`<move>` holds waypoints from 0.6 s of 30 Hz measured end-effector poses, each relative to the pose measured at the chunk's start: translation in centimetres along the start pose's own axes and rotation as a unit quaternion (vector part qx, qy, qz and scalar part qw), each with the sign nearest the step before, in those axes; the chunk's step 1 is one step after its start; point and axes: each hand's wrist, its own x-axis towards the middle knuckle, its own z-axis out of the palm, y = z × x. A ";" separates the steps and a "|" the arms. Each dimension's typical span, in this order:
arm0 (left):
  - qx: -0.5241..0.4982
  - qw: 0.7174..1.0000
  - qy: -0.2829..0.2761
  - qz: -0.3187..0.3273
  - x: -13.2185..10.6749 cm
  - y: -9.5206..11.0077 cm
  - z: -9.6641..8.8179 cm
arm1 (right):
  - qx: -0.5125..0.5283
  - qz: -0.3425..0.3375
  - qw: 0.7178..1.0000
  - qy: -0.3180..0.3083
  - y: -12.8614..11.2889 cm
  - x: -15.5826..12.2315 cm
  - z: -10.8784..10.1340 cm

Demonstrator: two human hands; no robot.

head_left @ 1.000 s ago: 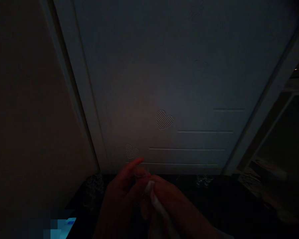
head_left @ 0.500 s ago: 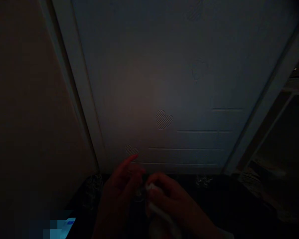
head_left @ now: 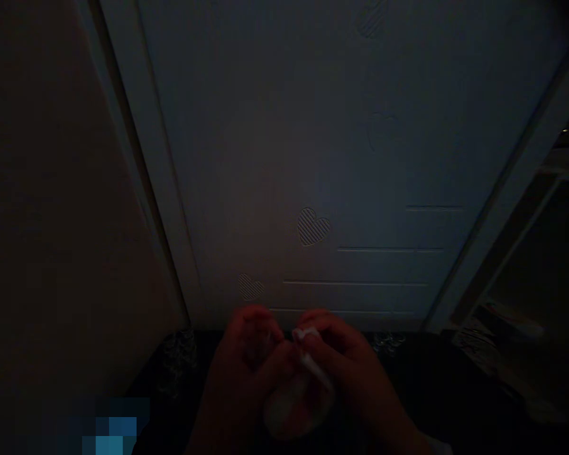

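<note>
White cloth hangs below my right hand, pinched between thumb and fingers; my left hand curls just beside, its hold too dim to tell. Beyond the dark surface stands a heart-embossed panel.

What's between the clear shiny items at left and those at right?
In the head view, the left hand and the right hand, which grips a white cloth.

Dark surface in deep shade
Far left, a cluster of clear objects trails toward the near side; along the far edge, right of centre, sits a smaller shiny cluster, shapes too dim to tell.
</note>
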 end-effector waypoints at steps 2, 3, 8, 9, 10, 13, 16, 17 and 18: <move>-0.018 1.000 -0.020 -0.005 0.0 -0.1 0.1 | -0.014 -0.005 1.000 0.003 0.1 0.0 0.0; -0.023 0.999 -0.024 -0.008 0.0 -0.2 0.0 | -0.018 -0.010 1.000 0.004 0.2 0.0 0.1; -0.034 0.999 -0.004 -0.021 0.1 -0.2 -0.1 | -0.036 -0.019 0.999 -0.001 0.1 0.1 0.3; -0.032 0.999 -0.001 -0.021 0.1 -0.1 -0.1 | -0.038 -0.017 0.999 -0.003 0.1 0.1 0.4; -0.030 0.999 0.001 -0.022 0.1 0.0 -0.1 | -0.038 -0.017 0.999 -0.004 0.0 0.1 0.4; -0.029 0.999 0.005 -0.019 0.0 0.3 0.0 | -0.032 -0.021 0.999 0.001 0.0 0.1 0.5; -0.040 0.999 0.016 -0.013 -0.1 0.4 0.1 | -0.022 -0.013 1.000 0.010 0.3 0.1 0.4; -0.041 0.999 0.021 -0.011 -0.1 0.4 0.1 | -0.018 -0.008 1.000 0.019 0.4 0.2 0.4; -0.040 0.999 0.025 -0.010 -0.1 0.4 0.1 | -0.013 -0.004 0.999 0.031 0.5 0.2 0.3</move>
